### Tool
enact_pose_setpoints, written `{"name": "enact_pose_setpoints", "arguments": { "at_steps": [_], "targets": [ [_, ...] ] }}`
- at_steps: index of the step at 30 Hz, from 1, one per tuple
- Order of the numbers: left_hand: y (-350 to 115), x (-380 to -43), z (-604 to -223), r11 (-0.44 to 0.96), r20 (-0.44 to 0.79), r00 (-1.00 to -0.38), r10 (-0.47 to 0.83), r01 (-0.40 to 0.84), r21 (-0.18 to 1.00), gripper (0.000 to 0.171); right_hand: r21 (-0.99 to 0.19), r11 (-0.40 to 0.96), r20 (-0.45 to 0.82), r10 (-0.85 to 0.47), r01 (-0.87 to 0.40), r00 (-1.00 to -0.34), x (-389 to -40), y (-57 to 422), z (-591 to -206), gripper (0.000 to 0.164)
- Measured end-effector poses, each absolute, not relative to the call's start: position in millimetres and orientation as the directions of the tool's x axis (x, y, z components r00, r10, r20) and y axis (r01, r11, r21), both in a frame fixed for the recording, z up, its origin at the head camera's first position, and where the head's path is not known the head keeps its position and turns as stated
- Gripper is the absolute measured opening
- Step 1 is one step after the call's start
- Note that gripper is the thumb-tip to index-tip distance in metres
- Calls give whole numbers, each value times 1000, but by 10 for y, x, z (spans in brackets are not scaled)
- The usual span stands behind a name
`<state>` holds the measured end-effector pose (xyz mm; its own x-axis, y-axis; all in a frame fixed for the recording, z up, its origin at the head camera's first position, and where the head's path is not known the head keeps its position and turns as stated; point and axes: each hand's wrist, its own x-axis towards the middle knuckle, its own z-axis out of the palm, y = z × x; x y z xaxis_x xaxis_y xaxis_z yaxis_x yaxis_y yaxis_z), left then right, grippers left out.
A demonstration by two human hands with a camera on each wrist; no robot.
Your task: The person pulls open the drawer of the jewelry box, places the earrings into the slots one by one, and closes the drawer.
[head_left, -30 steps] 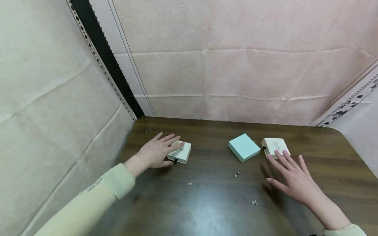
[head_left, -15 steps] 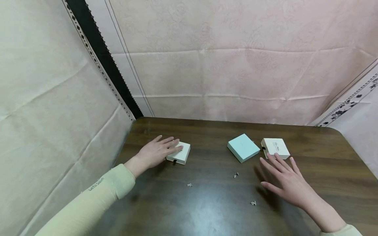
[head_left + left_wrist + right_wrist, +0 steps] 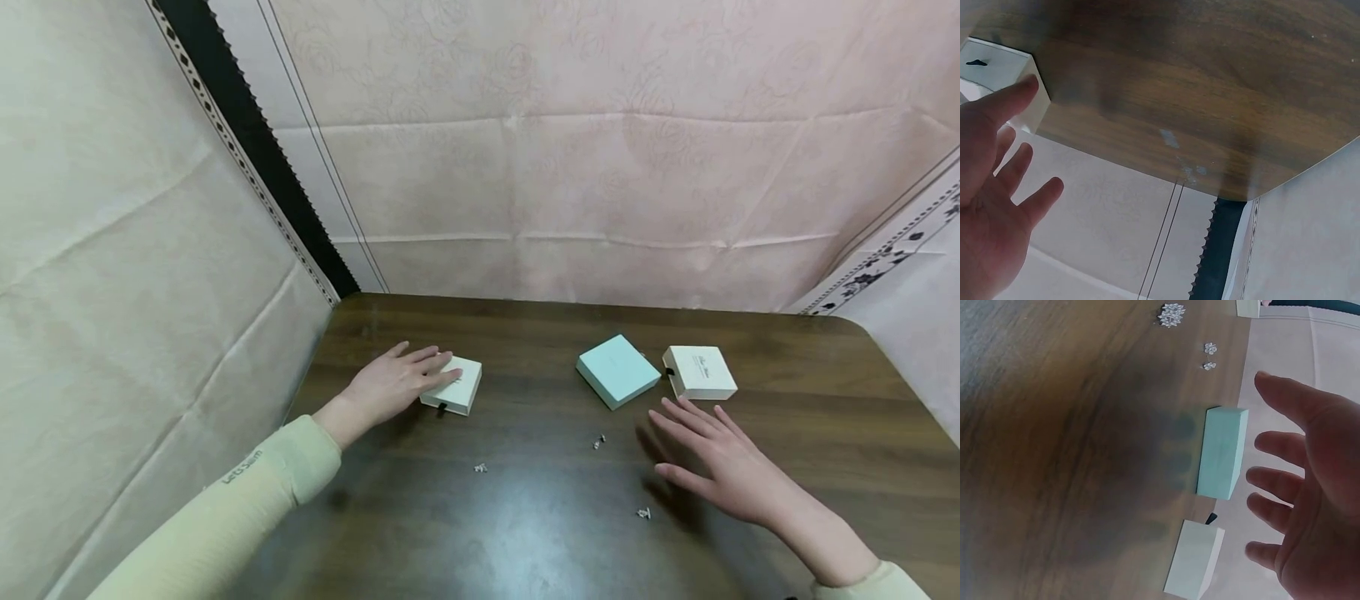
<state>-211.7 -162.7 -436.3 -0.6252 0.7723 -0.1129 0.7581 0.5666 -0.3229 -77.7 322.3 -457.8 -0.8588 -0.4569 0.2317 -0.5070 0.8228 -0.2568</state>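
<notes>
My left hand point(image 3: 390, 387) reaches over a small white box point(image 3: 463, 385) at the table's left, fingers loosely extended. They cover part of its lid; contact cannot be made out. A black tab point(image 3: 977, 62) shows on that box's side in the left wrist view. On the right, my other hand point(image 3: 723, 462) hovers above the table with fingers spread and holds nothing. Just beyond its fingertips lies a second white box point(image 3: 701, 372) with dark print. Beside that box is a turquoise box point(image 3: 618, 371), set at an angle.
Small silvery flower-like pieces lie on the brown table point(image 3: 420, 533): a cluster point(image 3: 481, 468) at left, a pair point(image 3: 598, 442) in the middle and another cluster point(image 3: 643, 513) near the right hand. Pale cloth point(image 3: 600, 183) hangs behind the table and at its sides.
My right hand has drawn left and slightly back, off the printed white box, which now shows whole. My left hand's fingers have shifted slightly over its box. The boxes and silvery pieces stay put.
</notes>
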Motion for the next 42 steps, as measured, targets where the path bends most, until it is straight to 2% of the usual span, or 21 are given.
{"name": "enact_pose_setpoints", "arguments": {
  "at_steps": [11, 17, 21, 29, 35, 42],
  "targets": [
    [-1631, -2129, -4419, 557, -79, -605, 792, 769, -313, 80, -270, 823, 167, -470, -499, -867, -774, 3223, -4496, 61],
    [-1616, -2090, -4455, 555, -36, -588, 808, 780, -288, 72, -281, 826, 135, -470, -488, -873, -770, 3229, -4453, 57],
    [-1590, -2055, -4502, 558, -3, -580, 815, 785, -268, 65, -305, 829, 86, -466, -469, -881, -784, 3213, -4406, 55],
    [-1513, -1952, -4566, 560, 49, -566, 823, 796, -230, 65, -322, 840, -2, -462, -437, -887, -842, 3143, -4333, 52],
    [-1451, -1876, -4591, 577, 58, -581, 812, 786, -222, 69, -333, 830, -10, -477, -446, -879, -859, 3090, -4324, 50],
    [-1344, -1778, -4626, 639, 92, -635, 767, 744, -195, 67, -329, 827, -11, -485, -455, -874, -886, 3046, -4286, 50]
  ]
}}
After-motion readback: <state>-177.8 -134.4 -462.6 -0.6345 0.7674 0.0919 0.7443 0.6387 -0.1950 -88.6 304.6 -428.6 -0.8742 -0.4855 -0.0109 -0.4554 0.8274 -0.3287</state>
